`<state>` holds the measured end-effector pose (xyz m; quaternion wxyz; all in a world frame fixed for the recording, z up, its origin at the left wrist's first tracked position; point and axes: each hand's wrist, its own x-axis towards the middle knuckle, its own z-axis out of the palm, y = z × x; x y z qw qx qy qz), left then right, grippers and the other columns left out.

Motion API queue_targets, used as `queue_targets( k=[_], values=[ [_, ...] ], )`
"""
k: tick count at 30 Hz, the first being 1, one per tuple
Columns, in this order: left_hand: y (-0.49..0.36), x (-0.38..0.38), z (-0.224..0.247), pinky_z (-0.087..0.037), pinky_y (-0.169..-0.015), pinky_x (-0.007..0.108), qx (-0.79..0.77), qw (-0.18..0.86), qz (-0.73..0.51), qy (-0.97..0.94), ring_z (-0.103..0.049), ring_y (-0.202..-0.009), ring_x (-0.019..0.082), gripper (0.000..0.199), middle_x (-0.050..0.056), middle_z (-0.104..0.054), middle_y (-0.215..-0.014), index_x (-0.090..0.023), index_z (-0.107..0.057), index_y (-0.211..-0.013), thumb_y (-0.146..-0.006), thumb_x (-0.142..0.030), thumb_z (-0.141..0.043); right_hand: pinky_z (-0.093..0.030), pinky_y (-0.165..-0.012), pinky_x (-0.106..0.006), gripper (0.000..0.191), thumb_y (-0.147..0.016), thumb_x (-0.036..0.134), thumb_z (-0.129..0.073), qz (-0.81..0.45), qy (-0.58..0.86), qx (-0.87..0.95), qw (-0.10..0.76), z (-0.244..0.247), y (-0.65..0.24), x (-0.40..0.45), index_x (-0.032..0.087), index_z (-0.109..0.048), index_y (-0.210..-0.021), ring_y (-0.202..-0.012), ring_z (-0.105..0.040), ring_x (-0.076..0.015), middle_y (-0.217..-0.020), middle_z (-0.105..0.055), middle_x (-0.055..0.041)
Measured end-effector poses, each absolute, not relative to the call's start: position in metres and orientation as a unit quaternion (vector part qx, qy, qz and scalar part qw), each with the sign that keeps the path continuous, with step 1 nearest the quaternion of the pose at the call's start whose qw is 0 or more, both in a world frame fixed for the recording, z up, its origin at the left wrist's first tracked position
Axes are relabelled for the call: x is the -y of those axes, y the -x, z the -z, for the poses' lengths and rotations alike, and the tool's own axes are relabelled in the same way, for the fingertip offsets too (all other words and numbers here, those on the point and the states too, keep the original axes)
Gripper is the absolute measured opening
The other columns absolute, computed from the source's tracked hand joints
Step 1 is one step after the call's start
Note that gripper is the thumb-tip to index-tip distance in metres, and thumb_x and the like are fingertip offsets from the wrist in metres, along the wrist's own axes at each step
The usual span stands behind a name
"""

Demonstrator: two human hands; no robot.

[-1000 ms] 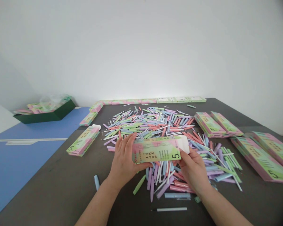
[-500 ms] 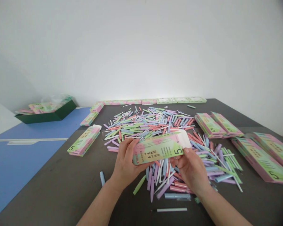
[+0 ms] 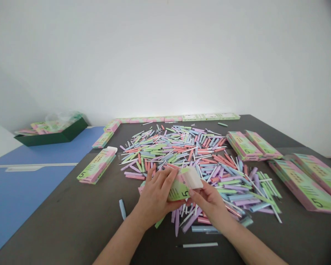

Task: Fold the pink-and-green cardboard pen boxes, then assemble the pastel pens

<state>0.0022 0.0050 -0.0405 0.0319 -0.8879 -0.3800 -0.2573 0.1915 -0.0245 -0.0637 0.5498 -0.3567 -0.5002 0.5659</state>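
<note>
A pink and green printed pen box is held above the pile, its white end flap folded out toward the right. My left hand wraps over the box's left and middle part, covering most of its print. With thumb and fingers, my right hand pinches the box's right end, just below the flap. Beneath and behind both hands spreads a heap of pastel pens, caps and white refills. Whether anything lies inside the box is hidden.
One box with a raised flap lies left of the pile. Stacked flat boxes and more flat boxes lie right. A row of boxes lines the back edge. A dark green tray stands on the blue surface.
My left hand has slid rightward along the box and now covers more of it. The box has turned, with its flap end nearer the middle; my right hand has moved slightly left.
</note>
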Motion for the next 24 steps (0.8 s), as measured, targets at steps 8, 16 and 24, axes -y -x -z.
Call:
queue_targets(
  k=[8, 16, 24],
  values=[
    [-0.001, -0.006, 0.041, -0.016, -0.113, 0.052, 0.372, -0.021, 0.28, 0.885, -0.052, -0.12, 0.027, 0.074, 0.011, -0.059, -0.126, -0.023, -0.035, -0.139, -0.079, -0.053, -0.066, -0.051, -0.066, -0.027, 0.023, -0.094, 0.035, -0.052, -0.554, 0.346, 0.561, 0.509, 0.065, -0.2, 0.024, 0.019, -0.067, -0.1, -0.066, -0.057, -0.0146, -0.078, -0.061, -0.0019],
    [-0.005, -0.001, 0.039, -0.021, -0.109, 0.058, 0.362, -0.034, 0.245, 0.899, -0.055, -0.111, 0.028, 0.068, 0.009, -0.057, -0.117, -0.027, -0.044, -0.13, -0.072, -0.042, -0.075, -0.046, -0.07, -0.027, 0.02, -0.094, 0.032, -0.048, -0.454, 0.417, 0.637, 0.463, 0.058, -0.196, 0.026, 0.017, -0.062, -0.095, -0.077, -0.053, -0.0165, -0.085, -0.06, -0.0024],
    [-0.006, 0.001, 0.037, -0.027, -0.105, 0.052, 0.367, -0.033, 0.236, 0.899, -0.055, -0.103, 0.026, 0.059, 0.006, -0.057, -0.109, -0.024, -0.048, -0.121, -0.068, -0.026, -0.075, -0.047, -0.094, -0.037, 0.041, -0.099, 0.04, -0.036, -0.404, 0.414, 0.679, 0.453, 0.063, -0.205, 0.034, 0.019, -0.057, -0.128, -0.107, -0.059, -0.0245, -0.116, -0.065, -0.0102]
  ],
)
